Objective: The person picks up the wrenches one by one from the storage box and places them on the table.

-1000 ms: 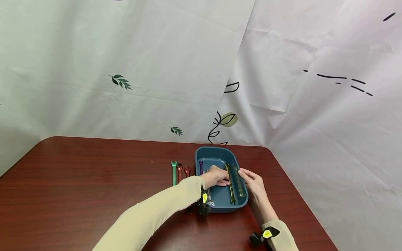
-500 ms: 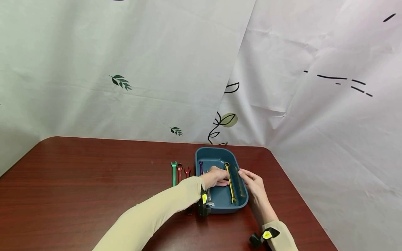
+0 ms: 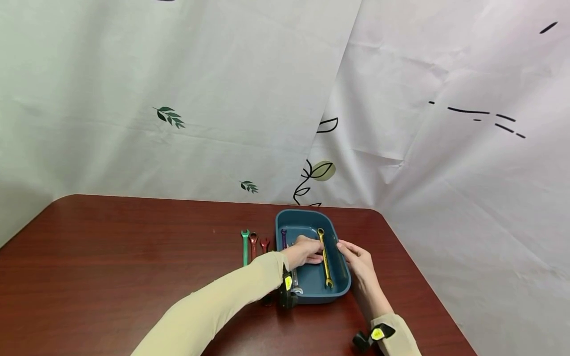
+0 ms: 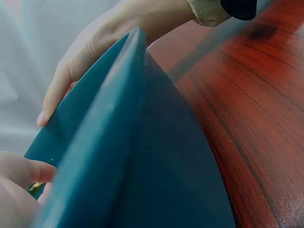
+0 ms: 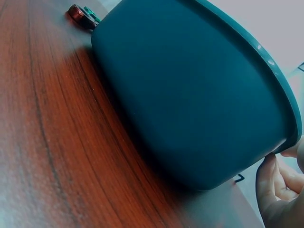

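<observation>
A blue plastic bin (image 3: pixel 313 296) stands on the table. Reaching inside it, my left hand (image 3: pixel 304 252) pinches a yellow combination wrench (image 3: pixel 325 264) near its middle; the wrench lies lengthwise by the right wall. In the left wrist view, only a bit of yellow shows between the fingers. My right hand (image 3: pixel 361 263) grips the bin's right rim between thumb and fingers, also seen on the rim in the right wrist view. Left of the yellow wrench, inside the bin, are a purple wrench (image 3: pixel 284 237) and a silver wrench (image 3: pixel 296 284), partly covered by my left hand and wrist.
Left of the bin, a green wrench (image 3: pixel 245 247), a copper-red wrench (image 3: pixel 254 242) and a red wrench (image 3: pixel 264 243) lie side by side on the brown table (image 3: pixel 133 257). My left sleeve covers their near parts. A white printed curtain (image 3: pixel 213 99) hangs behind.
The yellow wrench has shifted slightly away from me and turned in my left hand, looking brighter now. Its reflection on the bin's right wall has faded. My right hand stays on the rim.
</observation>
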Tool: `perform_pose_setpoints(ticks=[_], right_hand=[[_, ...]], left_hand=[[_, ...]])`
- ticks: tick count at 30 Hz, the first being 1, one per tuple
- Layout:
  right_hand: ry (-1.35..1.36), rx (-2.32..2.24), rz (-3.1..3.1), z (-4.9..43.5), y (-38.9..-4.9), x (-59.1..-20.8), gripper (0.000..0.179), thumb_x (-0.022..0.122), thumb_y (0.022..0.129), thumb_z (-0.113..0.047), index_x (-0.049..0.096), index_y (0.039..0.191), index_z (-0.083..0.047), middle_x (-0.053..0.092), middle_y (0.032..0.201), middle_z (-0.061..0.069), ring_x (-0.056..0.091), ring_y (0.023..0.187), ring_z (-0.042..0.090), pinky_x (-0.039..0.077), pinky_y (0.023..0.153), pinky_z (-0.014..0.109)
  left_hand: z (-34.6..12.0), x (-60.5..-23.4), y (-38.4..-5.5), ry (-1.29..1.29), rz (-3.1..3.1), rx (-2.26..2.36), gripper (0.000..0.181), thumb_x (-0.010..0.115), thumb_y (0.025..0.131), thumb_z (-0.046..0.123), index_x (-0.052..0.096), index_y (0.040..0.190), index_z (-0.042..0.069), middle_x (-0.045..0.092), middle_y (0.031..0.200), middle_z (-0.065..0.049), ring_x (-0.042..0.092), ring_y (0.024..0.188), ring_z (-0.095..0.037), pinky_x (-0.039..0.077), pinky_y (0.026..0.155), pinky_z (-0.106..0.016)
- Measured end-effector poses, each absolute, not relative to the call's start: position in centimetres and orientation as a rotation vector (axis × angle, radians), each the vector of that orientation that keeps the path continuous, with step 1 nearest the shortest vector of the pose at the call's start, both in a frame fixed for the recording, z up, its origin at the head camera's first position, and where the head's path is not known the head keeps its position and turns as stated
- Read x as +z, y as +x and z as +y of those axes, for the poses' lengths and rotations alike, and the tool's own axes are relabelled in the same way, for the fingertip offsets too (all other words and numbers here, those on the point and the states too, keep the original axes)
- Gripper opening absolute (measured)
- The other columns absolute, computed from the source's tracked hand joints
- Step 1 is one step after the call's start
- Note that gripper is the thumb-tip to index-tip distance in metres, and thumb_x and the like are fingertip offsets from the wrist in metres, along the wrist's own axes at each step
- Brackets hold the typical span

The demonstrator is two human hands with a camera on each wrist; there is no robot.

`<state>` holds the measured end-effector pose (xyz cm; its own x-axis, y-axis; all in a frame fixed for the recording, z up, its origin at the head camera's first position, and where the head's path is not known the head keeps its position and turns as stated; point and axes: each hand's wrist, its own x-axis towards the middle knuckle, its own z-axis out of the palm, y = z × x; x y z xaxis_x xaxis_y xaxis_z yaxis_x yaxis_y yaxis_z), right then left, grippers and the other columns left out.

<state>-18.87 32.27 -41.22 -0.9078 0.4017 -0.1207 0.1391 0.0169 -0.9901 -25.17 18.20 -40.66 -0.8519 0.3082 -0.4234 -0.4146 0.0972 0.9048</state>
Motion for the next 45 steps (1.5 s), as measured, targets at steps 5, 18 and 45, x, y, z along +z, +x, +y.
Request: perform_pose_setpoints(ticks=[5,18,45], right_hand=[[-0.569,1.980,-2.125,32.22,-18.86,-41.16,0.049,0.068,0.090,-0.024,0.058,0.128,0.006,0.072,0.095,0.000,0.068,0.073,0.007,0.058,0.065,0.022],[-0.576,1.955,-2.123,32.12,-19.02,-41.10,0.047,0.068,0.090,-0.022,0.058,0.126,0.007,0.072,0.090,-0.002,0.067,0.070,0.006,0.058,0.065,0.021],[-0.626,1.954,-2.116,32.08,-18.99,-40.86,0.047,0.070,0.089,-0.021,0.059,0.126,0.005,0.070,0.084,-0.005,0.066,0.069,0.007,0.058,0.064,0.021]], left_hand=[[18.22,-40.94,-25.31,-0.133,1.821,1.869,0.025,0.062,0.087,0.002,0.065,0.111,-0.003,0.072,0.092,-0.014,0.059,0.046,-0.007,0.061,0.060,-0.025],[17.83,-40.64,-25.32,-0.120,1.759,1.925,0.033,0.060,0.086,0.006,0.062,0.119,-0.002,0.066,0.088,-0.009,0.059,0.055,-0.010,0.062,0.066,-0.027],[17.75,-40.38,-25.07,-0.051,1.840,2.000,0.027,0.060,0.087,0.007,0.067,0.112,-0.001,0.068,0.092,-0.011,0.058,0.055,-0.007,0.060,0.061,-0.023]])
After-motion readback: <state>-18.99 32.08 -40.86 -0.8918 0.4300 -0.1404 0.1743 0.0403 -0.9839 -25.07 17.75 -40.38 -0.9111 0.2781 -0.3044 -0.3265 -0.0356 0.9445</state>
